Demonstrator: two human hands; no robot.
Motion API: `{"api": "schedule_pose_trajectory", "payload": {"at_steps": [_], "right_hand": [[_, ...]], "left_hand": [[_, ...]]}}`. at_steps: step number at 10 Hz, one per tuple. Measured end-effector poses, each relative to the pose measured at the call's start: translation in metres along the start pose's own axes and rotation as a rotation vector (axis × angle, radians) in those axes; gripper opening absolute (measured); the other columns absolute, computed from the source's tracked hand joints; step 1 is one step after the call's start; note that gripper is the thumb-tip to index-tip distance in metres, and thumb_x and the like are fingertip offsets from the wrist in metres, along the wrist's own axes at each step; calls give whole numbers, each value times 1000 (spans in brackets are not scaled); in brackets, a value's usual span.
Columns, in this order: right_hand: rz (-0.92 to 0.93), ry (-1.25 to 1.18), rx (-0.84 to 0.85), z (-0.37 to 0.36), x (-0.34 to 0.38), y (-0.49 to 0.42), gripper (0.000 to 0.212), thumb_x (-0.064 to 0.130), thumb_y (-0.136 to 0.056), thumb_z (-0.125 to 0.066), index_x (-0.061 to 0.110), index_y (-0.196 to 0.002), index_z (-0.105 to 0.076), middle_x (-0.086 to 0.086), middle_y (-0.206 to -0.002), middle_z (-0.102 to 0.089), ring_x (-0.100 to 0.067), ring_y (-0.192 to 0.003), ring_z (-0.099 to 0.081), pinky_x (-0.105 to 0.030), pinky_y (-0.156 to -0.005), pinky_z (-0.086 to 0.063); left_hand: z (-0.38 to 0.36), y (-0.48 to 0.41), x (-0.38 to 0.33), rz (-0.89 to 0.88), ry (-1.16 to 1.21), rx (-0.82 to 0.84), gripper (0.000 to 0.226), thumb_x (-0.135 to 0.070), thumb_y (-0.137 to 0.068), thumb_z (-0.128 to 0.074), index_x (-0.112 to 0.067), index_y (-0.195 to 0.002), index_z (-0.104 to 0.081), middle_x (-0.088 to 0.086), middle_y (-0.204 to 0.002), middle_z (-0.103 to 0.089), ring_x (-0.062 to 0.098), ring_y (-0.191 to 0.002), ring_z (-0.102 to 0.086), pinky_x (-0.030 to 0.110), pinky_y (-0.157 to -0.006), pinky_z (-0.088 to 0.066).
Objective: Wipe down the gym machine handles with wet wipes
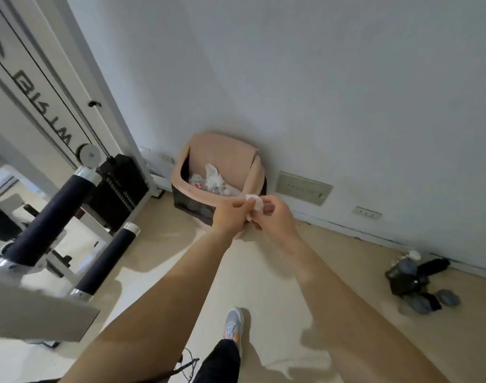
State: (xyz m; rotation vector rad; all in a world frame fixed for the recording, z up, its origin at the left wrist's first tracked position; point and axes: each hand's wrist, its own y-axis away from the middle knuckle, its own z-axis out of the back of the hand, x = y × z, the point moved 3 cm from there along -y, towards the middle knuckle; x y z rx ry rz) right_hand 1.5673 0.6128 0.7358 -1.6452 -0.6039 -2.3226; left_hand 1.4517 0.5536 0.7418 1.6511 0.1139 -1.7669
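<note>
Both my arms reach forward over the floor. My left hand [230, 217] and my right hand [275, 217] meet in front of a pink waste bin [225, 156] against the wall. Between their fingers they pinch a small crumpled white wet wipe [255, 203], held just over the bin's near rim. Crumpled white tissues and wrappers lie inside the bin. At the left stands the white gym machine, with two dark padded handles [47, 217] [106, 261] capped in silver, away from both hands.
The machine's black weight stack [120, 186], cable and pulley stand left of the bin. A wall outlet panel [302, 187] sits low on the wall. Small dark dumbbells and gear [419, 283] lie on the floor at right. My shoe [233, 324] is below.
</note>
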Motion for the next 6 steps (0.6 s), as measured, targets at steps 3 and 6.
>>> {"api": "schedule_pose_trajectory", "payload": {"at_steps": [3,6], "right_hand": [[-142,399,96,-84,-47,-234,24,9,-94,-62,14,-118,-66,-7,-117,-66,-28,-112,-61,-25,-84,-45],[-303,628,290,-120,-95,-333,41,24,-98,-54,-1,-130,-56,-13,-114,-64,-32,-103,-60,-37,-84,-50]], "left_hand": [[41,-218,39,212,-188,-1,22,-28,-96,-59,-11,-99,-72,12,-97,-70,29,-87,-66,46,-87,-57],[69,-328,72,300,-167,-100,20,-16,-98,-52,-5,-97,-69,12,-99,-67,27,-82,-61,41,-75,-54]]}}
